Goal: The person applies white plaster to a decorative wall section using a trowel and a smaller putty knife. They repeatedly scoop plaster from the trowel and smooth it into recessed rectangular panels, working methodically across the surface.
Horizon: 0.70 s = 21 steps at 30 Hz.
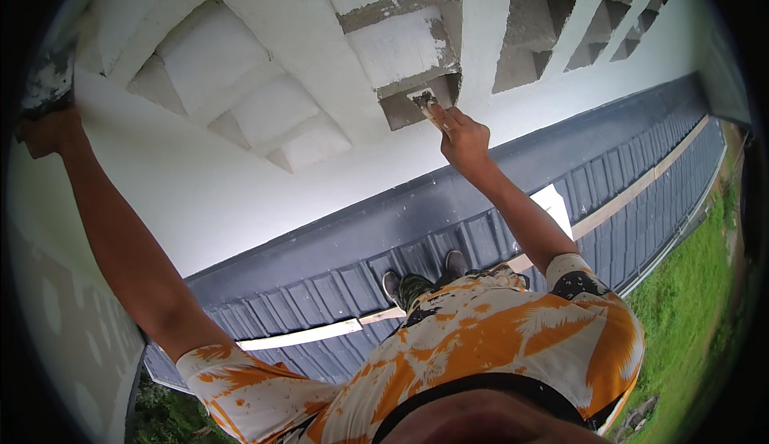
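Now, over the grey roof (497, 204), the right hand (463, 136) is clamping fingers on a trowel (424, 101) against the white wall (240, 180), left hand (50, 130) gripping a mortar board (48, 76).

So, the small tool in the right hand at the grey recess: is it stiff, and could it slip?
The small tool probably is stiff: its flat blade looks straight against the grey recess. It seems light, since the right hand holds it by fingertips alone. Grey smears on the blade suggest wet material, so it might get slippery.
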### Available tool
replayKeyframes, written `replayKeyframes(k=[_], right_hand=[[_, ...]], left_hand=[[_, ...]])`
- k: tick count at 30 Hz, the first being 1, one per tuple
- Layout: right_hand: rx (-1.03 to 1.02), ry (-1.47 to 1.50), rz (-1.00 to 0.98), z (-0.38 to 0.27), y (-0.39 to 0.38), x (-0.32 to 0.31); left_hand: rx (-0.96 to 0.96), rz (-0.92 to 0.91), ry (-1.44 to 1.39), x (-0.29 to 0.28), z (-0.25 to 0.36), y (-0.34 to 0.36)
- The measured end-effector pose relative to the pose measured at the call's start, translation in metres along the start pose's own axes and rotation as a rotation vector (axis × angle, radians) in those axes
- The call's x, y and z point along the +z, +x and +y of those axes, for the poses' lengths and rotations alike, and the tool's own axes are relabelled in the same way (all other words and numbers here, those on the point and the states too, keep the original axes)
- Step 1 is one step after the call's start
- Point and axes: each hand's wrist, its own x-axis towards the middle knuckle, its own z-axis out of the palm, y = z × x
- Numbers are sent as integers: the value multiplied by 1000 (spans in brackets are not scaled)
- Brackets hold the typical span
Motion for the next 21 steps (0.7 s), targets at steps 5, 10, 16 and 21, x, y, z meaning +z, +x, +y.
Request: replayKeyframes(k=[5,10,16,21], right_hand=[[5,-3,155,-7,66,0],[1,-75,104,2,92,11],[3,-9,61,4,3,3],[37,-55,208,6,89,1]], left_hand=[[4,86,60,3,4,-5],[-33,100,54,9,10,-13],[97,-12,210,-13,-6,-2],[203,-169,182,-58,-40,73]])
